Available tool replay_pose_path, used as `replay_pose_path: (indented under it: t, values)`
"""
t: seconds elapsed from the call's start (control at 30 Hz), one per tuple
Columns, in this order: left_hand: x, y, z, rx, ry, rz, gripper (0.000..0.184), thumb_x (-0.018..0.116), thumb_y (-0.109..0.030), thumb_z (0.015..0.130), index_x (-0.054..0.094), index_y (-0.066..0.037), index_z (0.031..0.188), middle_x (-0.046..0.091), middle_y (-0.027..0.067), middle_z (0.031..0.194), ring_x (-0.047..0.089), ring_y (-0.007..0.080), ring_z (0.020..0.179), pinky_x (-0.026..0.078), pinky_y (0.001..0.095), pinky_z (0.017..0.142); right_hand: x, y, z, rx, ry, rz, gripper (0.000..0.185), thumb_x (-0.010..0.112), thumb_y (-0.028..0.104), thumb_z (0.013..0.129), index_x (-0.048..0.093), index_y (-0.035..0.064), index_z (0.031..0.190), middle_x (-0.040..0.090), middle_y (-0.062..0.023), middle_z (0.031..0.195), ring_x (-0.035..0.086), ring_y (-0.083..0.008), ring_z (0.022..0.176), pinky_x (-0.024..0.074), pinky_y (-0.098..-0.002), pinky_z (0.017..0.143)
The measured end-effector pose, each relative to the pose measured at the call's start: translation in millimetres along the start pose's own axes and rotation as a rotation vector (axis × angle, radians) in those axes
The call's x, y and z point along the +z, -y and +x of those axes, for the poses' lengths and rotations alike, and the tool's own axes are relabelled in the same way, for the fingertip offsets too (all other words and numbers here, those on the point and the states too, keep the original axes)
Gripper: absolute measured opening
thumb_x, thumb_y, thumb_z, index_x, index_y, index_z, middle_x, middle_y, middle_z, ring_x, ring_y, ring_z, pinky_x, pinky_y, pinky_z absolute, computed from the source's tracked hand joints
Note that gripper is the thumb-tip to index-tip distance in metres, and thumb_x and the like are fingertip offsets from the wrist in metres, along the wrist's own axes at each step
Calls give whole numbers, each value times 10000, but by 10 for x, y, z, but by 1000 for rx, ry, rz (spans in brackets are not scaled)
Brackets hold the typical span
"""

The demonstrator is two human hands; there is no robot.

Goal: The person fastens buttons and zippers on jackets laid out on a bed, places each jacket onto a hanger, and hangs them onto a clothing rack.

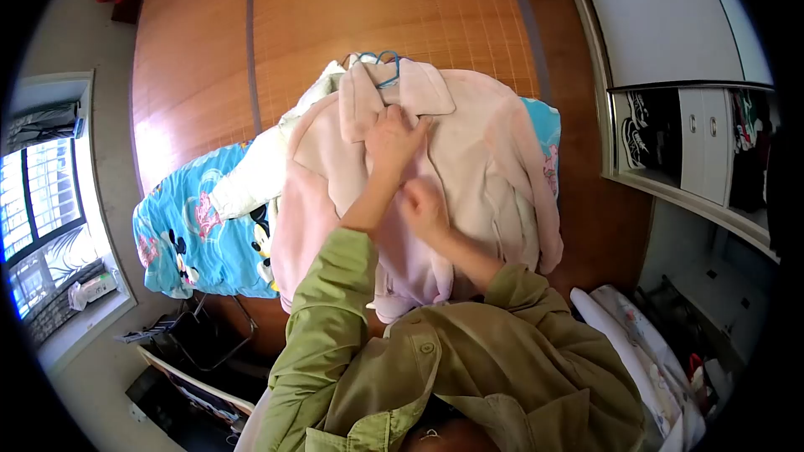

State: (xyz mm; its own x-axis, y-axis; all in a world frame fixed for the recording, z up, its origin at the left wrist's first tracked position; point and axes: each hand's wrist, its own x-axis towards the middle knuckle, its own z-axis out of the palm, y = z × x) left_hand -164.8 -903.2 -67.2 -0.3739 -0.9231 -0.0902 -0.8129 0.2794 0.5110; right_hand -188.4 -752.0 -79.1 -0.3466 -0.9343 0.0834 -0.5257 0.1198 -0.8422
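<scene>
A pale pink fleece coat (477, 142) lies front side up, its wide collar at the far end and its sleeves out to the sides. A blue hanger (388, 57) shows at the neck of the coat. Just below the collar, my left hand (392, 141) has its fingers curled on the coat's front edge. My right hand (424, 208) is lower down over the front opening, slightly blurred and closed like a fist. Whatever is inside its fingers is hidden. A white garment (251, 172) sticks out from under the coat on the left.
Beneath the clothes is a blue cartoon-print cloth (209, 243), on a brown bed mat (377, 8). At the left is a window (42, 192). A white cabinet (703, 142) with open shelves stands on the right. A dark folding chair (201, 339) is at lower left, and light fabric (624, 351) at lower right.
</scene>
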Motion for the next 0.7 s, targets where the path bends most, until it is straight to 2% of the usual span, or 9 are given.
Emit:
replay_pose_path:
  t: [0.03, 0.1, 0.2, 0.3, 0.4, 0.5, 0.6, 0.7]
  values:
    - [83, -23, 52, -24, 32, 54, 535, 673, -448, 740, 617, 3, 1021, 641, 172, 902, 597, 343, 856, 487, 412, 802, -12, -152, 159, 103, -164, 64, 96, 553, 73, 844, 596, 35, 921, 520, -114, 735, 548, -261, 579, 466, -391, 556]
    - [227, -41, 170, -62, 90, 167, 467, 674, -426, 734, 649, -4, 932, 656, 154, 831, 617, 325, 848, 493, 411, 790, 41, -555, 467, 270, -371, 46, 75, 563, 73, 855, 604, 22, 891, 533, -96, 698, 551, -219, 585, 461, -355, 555]
    - [302, 92, 330, -133, 392, 155, 388, 656, -360, 732, 663, -14, 908, 665, 158, 879, 642, 297, 835, 503, 406, 766, 66, -938, 747, 449, -49, 120, 128, 608, 139, 790, 621, 21, 837, 624, -172, 762, 613, -340, 762, 475, -428, 675]
    - [240, 284, 462, -183, 587, 3, 337, 606, -307, 740, 670, -20, 905, 677, 140, 919, 649, 277, 876, 501, 389, 775, 11, -803, 952, 499, 71, 8, 154, 631, 167, 780, 618, 15, 802, 630, -189, 747, 618, -354, 733, 479, -437, 678]
    - [164, 390, 423, -83, 571, -44, 351, 587, -311, 751, 662, -16, 927, 676, 157, 909, 652, 290, 837, 500, 389, 757, 56, -702, 985, 424, 98, -5, 180, 641, 188, 779, 620, 19, 836, 632, -196, 767, 616, -359, 741, 480, -441, 690]
    - [82, 315, 330, -93, 508, -142, 375, 576, -326, 760, 650, 0, 929, 668, 191, 853, 652, 312, 798, 497, 398, 737, 29, -648, 988, 399, 119, -31, 192, 627, 184, 788, 602, 9, 861, 628, -210, 776, 612, -373, 750, 476, -448, 711]
    - [77, 199, 207, -170, 445, -199, 394, 590, -361, 766, 645, -3, 923, 660, 208, 816, 650, 327, 767, 495, 410, 715, 94, -899, 951, 307, 116, 4, 144, 558, 126, 835, 546, -12, 795, 607, -134, 674, 576, -203, 569, 461, -377, 535]
    - [-44, 17, 56, -138, 349, -133, 374, 597, -362, 785, 633, -6, 894, 648, 198, 760, 636, 347, 746, 485, 428, 691, -284, -394, 1062, 759, 389, 397, 134, 514, 105, 851, 536, 18, 751, 560, -77, 616, 506, -142, 478, 395, -312, 411]
